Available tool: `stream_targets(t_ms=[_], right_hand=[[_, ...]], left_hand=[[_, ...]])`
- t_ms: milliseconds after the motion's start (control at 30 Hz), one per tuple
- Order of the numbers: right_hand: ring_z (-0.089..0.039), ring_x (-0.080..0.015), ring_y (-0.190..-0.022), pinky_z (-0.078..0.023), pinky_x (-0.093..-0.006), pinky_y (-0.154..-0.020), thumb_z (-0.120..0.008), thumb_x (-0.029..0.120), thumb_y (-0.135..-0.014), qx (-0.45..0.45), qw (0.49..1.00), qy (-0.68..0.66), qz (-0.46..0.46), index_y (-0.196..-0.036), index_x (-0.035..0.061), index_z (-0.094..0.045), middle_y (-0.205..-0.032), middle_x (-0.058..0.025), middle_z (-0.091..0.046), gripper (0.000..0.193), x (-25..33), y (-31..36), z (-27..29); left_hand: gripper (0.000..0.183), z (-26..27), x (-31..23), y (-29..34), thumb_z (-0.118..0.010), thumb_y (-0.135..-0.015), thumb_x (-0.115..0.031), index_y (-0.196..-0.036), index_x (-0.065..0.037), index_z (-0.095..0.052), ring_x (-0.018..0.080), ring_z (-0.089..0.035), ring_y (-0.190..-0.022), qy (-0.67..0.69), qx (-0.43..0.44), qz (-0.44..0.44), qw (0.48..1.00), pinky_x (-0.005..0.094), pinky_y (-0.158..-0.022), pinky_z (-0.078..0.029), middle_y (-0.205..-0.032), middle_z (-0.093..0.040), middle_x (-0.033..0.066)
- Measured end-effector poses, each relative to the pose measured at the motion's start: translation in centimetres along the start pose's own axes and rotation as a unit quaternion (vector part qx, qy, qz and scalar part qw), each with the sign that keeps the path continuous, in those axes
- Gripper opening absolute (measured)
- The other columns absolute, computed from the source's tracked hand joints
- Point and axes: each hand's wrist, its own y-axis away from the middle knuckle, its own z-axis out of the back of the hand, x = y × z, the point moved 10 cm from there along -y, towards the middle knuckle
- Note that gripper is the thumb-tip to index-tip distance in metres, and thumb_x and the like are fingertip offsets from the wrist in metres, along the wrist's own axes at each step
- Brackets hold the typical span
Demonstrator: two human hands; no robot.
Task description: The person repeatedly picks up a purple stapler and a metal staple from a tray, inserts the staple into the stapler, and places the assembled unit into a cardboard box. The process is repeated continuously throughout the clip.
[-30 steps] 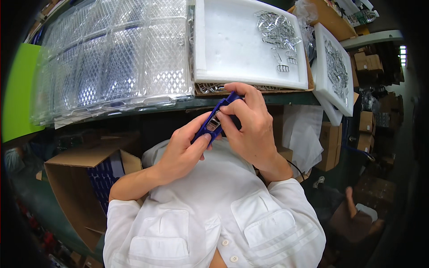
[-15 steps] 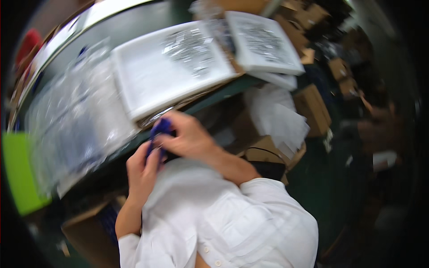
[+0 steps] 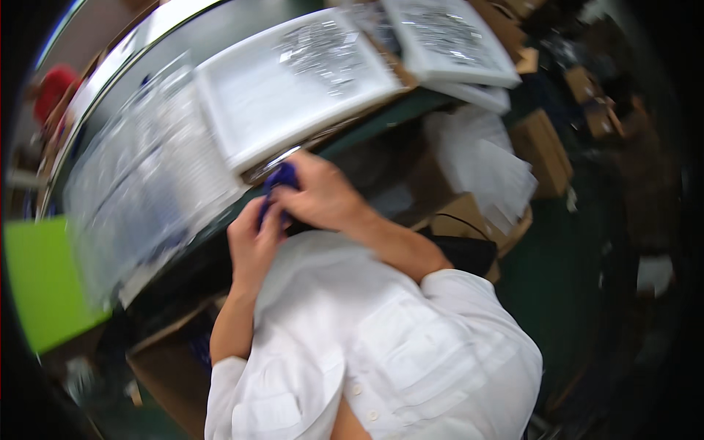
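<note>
A dark blue piece of cloth (image 3: 281, 178) is bunched between my two hands, close to the front edge of the worktable. Its lower end is pinched in the fingers of my left hand (image 3: 253, 233). My right hand (image 3: 321, 192) grips the upper part, fingers closed around it. A thin shiny metal piece (image 3: 284, 156) pokes out beside the right fingertips; whether the cloth wraps it is blurred. Just beyond my hands lies a white tray (image 3: 249, 103) with many small silvery metal pieces (image 3: 323, 53) heaped at its far right.
Clear plastic trays (image 3: 139, 183) are piled left of the white tray. A second white tray (image 3: 449, 42) of metal parts sits at the right. White sheets (image 3: 488, 165) hang over a cardboard box below it. A green panel (image 3: 51, 282) is far left; an open carton (image 3: 172, 367) stands below.
The view has shifted, so the table and my hands appear higher and farther right or left edges differ slightly. Both hands keep their hold on the blue cloth.
</note>
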Motion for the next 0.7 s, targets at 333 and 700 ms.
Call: stream_targets(t_ms=[333, 700], right_hand=[[-0.070, -0.0148, -0.095, -0.057, -0.0316, -0.089, -0.074, 0.000, -0.093, 0.011, 1.000, 0.006, -0.008, -0.112, 0.0006, -0.065, -0.104, -0.0083, -0.073, 0.021, 1.4, 2.3, -0.3], [-0.069, -0.0162, -0.104, -0.057, -0.0328, -0.093, -0.070, -0.007, -0.094, 0.062, 0.991, -0.087, -0.083, -0.113, -0.0011, -0.061, -0.109, -0.0090, -0.071, 0.022, 0.6, 2.2, -2.3]], left_hand=[[0.014, 0.3, -1.8, 0.6, -0.066, -0.102, -0.010, -0.108, 0.001, -0.071, 0.0135, -0.068, -0.060, -0.035, 0.024, -0.072, 0.996, 0.0284, -0.056, -0.051, -0.070, -0.070, 0.0084], [0.011, 1.3, -1.2, 0.6, -0.065, -0.098, -0.009, -0.097, 0.000, -0.072, 0.0219, -0.071, -0.059, -0.025, -0.007, -0.088, 0.996, 0.0310, -0.057, -0.051, -0.068, -0.070, 0.0109]])
